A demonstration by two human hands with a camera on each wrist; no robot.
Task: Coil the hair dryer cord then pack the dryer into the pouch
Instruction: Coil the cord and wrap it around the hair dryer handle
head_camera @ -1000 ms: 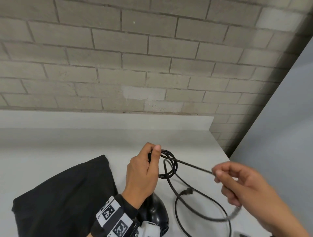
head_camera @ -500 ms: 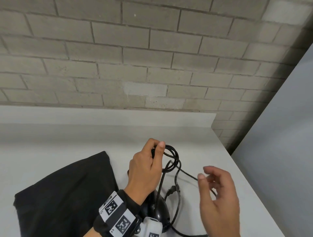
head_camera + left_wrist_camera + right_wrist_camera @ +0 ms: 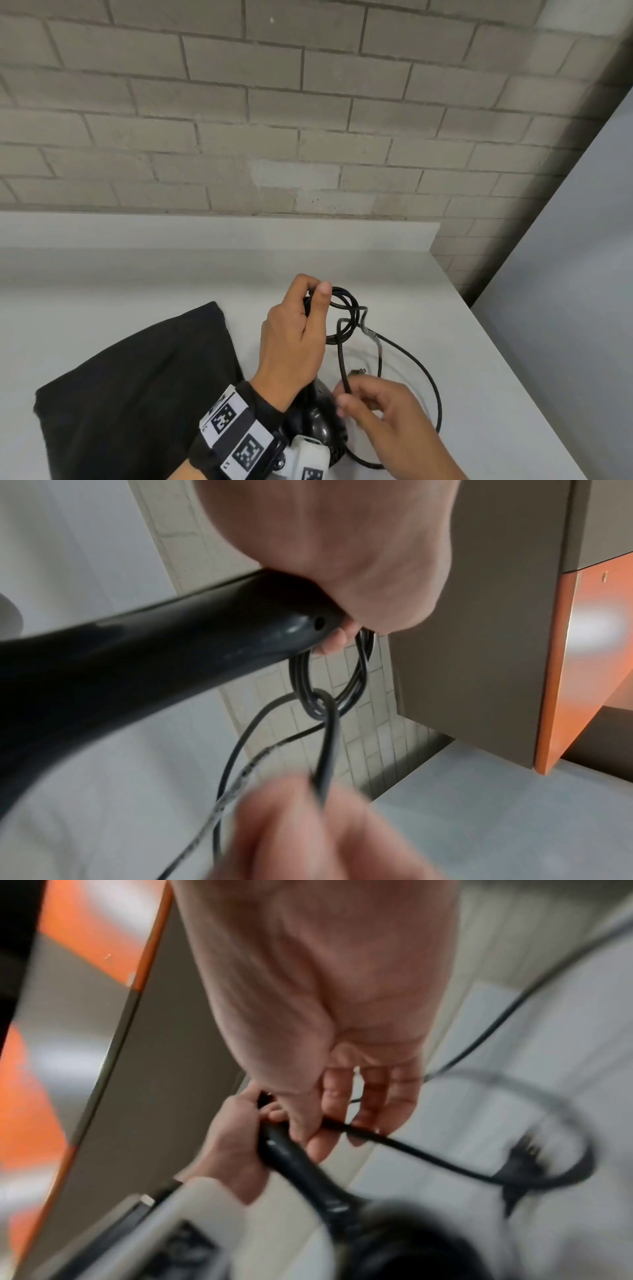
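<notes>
Gripping dryer handle (image 3: 143, 653) and coils, left hand (image 3: 294, 342); right hand (image 3: 387, 418) pinches cord (image 3: 342, 359); pouch (image 3: 137, 394) beside.

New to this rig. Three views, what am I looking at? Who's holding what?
No robot: a person with a camera on the head and one on each wrist. The wide picture is the head view; the two close-ups look along each hand. The left hand grips the hair dryer by its handle, together with the coiled loops of the cord. The right hand pinches a loose stretch of the same cord. A black pouch lies on the white table, left of the hands.
</notes>
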